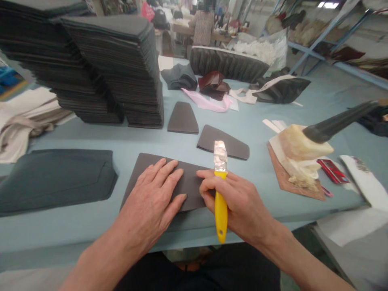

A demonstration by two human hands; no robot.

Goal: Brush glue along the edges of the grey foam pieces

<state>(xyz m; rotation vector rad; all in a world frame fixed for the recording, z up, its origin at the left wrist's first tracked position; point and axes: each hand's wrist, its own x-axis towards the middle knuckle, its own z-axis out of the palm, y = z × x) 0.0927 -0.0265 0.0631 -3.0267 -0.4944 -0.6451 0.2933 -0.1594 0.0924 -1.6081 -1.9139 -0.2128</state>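
My left hand [154, 192] lies flat with its fingers stretched over a dark grey panel [190, 178] at the table's near edge. My right hand [239, 198] grips a brush with a yellow handle [222, 218]; its head is wrapped in silvery, whitish material and points away from me. The right fingertips rest at the panel's right end. Just beyond lie two smaller dark grey pieces, a tapered one [183, 118] and a longer one [224, 141], the latter partly behind the brush head. At the left is a folded dark green-grey piece [54, 178].
Tall stacks of dark panels [142, 72] rise at the back left. To the right, a glue-crusted block with a black handle [303, 141] stands on a brown board [280, 173], near a red case [333, 171]. Fabric scraps [209, 103] lie behind. A person [203, 26] is in the background.
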